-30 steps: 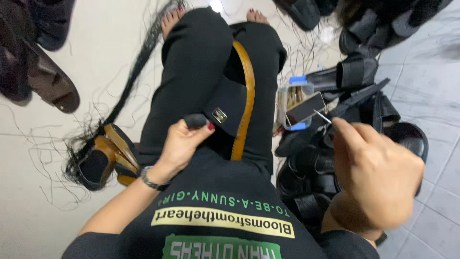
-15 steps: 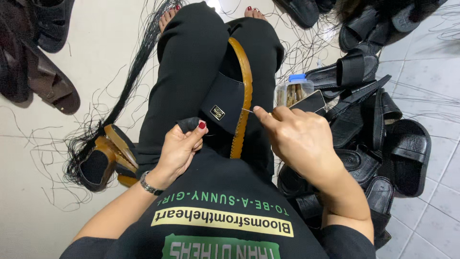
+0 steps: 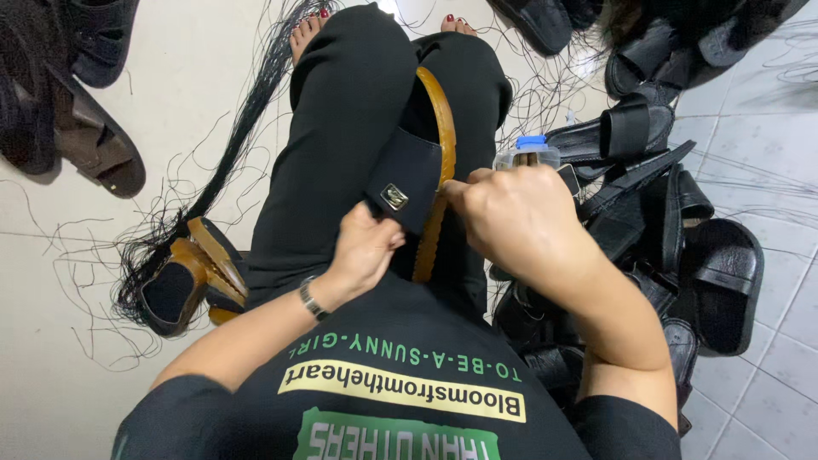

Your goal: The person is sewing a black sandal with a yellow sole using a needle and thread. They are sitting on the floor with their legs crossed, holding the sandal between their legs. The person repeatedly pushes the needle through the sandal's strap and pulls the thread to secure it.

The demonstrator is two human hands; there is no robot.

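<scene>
- A small clear jar (image 3: 527,156) with a blue lid stands just right of the sandal (image 3: 415,183); something brownish shows through its wall, too small to tell what.
- The sandal lies on the person's lap, sole edge up: a tan sole curving along its right side and a wide black strap carrying a small rectangular metal plate.
- The left hand (image 3: 365,250) closes on the near end of the black strap, fingers curled, just below the metal plate.
- The right hand (image 3: 518,220) pinches its fingertips together at the tan sole edge, beside the strap; what it pinches is too small to tell.
- Left of the sandal, on the floor, lies another tan and black sandal (image 3: 183,277) among loose black threads (image 3: 230,162).
- Right of the sandal sits a heap of black sandals (image 3: 673,230).
</scene>
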